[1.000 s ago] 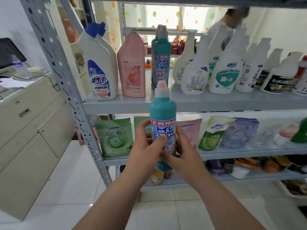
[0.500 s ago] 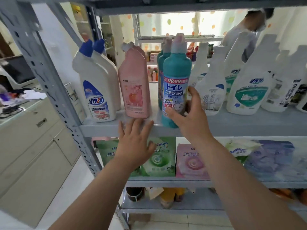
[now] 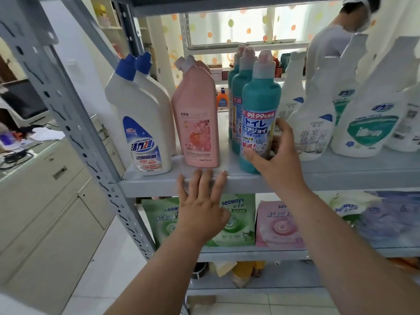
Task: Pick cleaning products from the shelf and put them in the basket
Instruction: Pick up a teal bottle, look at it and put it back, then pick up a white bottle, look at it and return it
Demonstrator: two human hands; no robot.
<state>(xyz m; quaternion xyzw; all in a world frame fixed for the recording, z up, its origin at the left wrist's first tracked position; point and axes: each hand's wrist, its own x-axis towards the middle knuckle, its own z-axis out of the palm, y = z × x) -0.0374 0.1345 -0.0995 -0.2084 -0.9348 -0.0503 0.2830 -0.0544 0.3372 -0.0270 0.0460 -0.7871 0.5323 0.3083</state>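
The teal toilet cleaner bottle stands upright at the front edge of the upper shelf board, its long axis vertical. The right hand is the nearer one and grips its lower part, with the thumb on the label and the fingers behind. The left hand is flat with fingers spread; its tips touch the shelf edge and it holds nothing. No basket is in view.
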